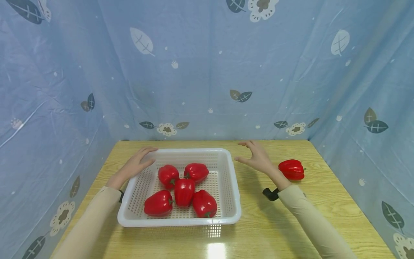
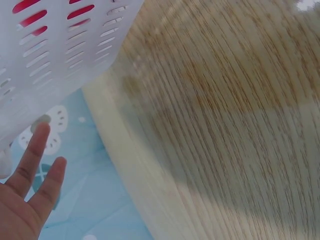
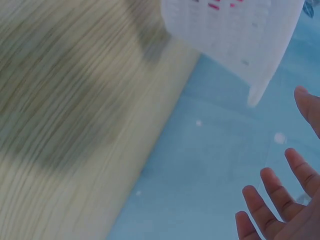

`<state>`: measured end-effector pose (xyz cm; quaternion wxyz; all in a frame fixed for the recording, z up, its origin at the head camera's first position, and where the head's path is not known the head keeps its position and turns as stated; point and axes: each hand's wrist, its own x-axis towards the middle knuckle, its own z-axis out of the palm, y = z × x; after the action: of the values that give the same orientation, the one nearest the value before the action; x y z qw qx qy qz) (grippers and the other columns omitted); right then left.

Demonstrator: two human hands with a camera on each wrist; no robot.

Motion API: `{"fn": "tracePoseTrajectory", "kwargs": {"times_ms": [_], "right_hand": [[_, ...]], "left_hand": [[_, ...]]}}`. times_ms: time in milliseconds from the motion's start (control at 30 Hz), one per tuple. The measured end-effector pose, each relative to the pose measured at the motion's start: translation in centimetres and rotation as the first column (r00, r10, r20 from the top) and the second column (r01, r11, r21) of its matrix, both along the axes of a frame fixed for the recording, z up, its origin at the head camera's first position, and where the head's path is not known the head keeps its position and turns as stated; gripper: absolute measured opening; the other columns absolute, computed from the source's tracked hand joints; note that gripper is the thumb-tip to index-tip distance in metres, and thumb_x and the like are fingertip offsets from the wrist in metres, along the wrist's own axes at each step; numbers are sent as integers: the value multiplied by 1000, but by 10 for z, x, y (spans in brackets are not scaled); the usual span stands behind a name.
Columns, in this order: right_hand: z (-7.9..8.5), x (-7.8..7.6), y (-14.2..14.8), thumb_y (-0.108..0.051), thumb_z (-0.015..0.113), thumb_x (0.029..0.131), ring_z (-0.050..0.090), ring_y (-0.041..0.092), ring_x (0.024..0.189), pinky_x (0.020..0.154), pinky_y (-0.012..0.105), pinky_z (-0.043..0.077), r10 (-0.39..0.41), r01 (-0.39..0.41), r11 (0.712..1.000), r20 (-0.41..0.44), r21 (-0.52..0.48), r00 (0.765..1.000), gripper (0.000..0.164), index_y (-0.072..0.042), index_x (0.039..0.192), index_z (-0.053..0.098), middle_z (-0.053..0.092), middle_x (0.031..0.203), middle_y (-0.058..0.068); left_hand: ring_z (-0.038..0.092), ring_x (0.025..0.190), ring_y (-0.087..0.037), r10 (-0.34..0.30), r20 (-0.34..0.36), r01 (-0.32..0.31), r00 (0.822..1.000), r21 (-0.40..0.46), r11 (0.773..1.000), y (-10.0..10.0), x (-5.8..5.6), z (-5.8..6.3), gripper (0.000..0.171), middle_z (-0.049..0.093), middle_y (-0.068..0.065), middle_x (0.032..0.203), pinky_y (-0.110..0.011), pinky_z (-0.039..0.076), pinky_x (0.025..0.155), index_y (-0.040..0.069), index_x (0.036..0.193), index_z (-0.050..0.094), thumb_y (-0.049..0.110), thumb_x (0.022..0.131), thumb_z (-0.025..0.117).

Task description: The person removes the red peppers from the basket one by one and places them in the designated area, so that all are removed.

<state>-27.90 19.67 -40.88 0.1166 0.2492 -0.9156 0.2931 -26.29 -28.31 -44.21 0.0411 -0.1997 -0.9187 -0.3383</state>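
Standing wide between thumb and fingers, the left hand (image 1: pixel 137 163) is at the far left corner of the basket (image 1: pixel 179 223); whether it touches the rim, I cannot quite tell, since the wrist view shows only part of the hand. The right hand (image 1: pixel 258 158) is wide too, its thumb and fingers apart, just beside the basket's right side, with a gap between them

Six red peppers in all: five peppers (image 1: pixel 184 192) lie in the one basket, and a lone pepper (image 1: pixel 292 169) lies on its side to the right, beyond the right wrist. Of the five, two are toward the back, one is in the middle and two are near the front. Two pale sleeves (image 1: pixel 310 219) cover the forearms, and a black device (image 1: pixel 271 194) is at the right wrist

Beneath is a yellowish wood-grain table (image 1: pixel 258 230), with a bright glare at its near edge. Blue cloth (image 1: pixel 207 72) printed with leaves and flowers hangs behind it and on both sides

All the peppers are glossy and plump, with green stems showing on several; the lone one's stem points right. The basket is white, with slotted walls and a grid floor
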Motion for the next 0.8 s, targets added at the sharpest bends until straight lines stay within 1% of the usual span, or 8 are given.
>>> {"fn": "tracePoseTrajectory", "kwargs": {"times_ms": [167, 267, 400, 467, 633, 733, 800], "right_hand": [[3, -1, -16, -39, 75, 76, 53, 31, 105, 84, 46, 47, 74, -75, 997, 9, 16, 997, 63, -11, 128, 52, 55, 120, 9], [4, -2, -24, -39, 74, 76, 55, 31, 105, 86, 45, 47, 114, -115, 993, 15, 26, 993, 62, -12, 127, 53, 56, 119, 10], [8, -2, -33, -39, 73, 78, 55, 31, 106, 88, 45, 47, 165, -167, 986, 51, 30, 985, 61, -13, 128, 52, 56, 120, 10], [11, -2, -37, -38, 72, 79, 55, 30, 107, 89, 45, 47, 198, -200, 979, 68, 28, 978, 60, -12, 129, 51, 55, 122, 10], [17, -3, -47, -34, 72, 80, 55, 28, 107, 89, 46, 47, 274, -280, 959, 102, 39, 956, 60, -12, 131, 50, 53, 128, 8], [22, -4, -54, -33, 72, 80, 55, 29, 108, 90, 46, 47, 312, -321, 945, 133, 57, 941, 61, -11, 132, 49, 51, 130, 8], [24, -5, -59, -33, 72, 80, 54, 30, 109, 91, 46, 47, 336, -349, 935, 156, 62, 929, 62, -9, 132, 48, 51, 130, 10]], "left_hand": [[35, 128, -35, -2, -1, 2, 1000, -1, 1000, 1, -1, 1, 48, 36, -12, 143, -65, 31, 99, 18, 138, 43, 26, 93, 55], [36, 127, -35, -3, -4, 3, 1000, -7, 1000, 1, -1, 0, 48, 36, -12, 142, -65, 32, 98, 18, 138, 43, 28, 93, 55], [38, 126, -35, 1, -2, -1, 1000, -12, 1000, 1, -1, -2, 48, 37, -12, 142, -64, 35, 96, 19, 138, 42, 30, 93, 54], [39, 125, -34, 2, 3, -2, 1000, -8, 1000, 1, 0, -2, 48, 37, -11, 142, -64, 36, 95, 19, 138, 42, 30, 93, 55], [37, 127, -34, -5, -9, 5, 1000, -2, 1000, 1, -1, -2, 48, 38, -10, 141, -64, 33, 97, 18, 138, 43, 28, 93, 55], [36, 128, -33, -11, -25, 11, 1000, -3, 1000, 0, -2, -3, 47, 39, -10, 141, -62, 31, 100, 16, 137, 44, 28, 93, 55], [36, 129, -33, -15, -31, 14, 999, -3, 1000, 0, -4, -3, 47, 39, -10, 140, -62, 29, 101, 16, 137, 44, 28, 93, 55]]}}
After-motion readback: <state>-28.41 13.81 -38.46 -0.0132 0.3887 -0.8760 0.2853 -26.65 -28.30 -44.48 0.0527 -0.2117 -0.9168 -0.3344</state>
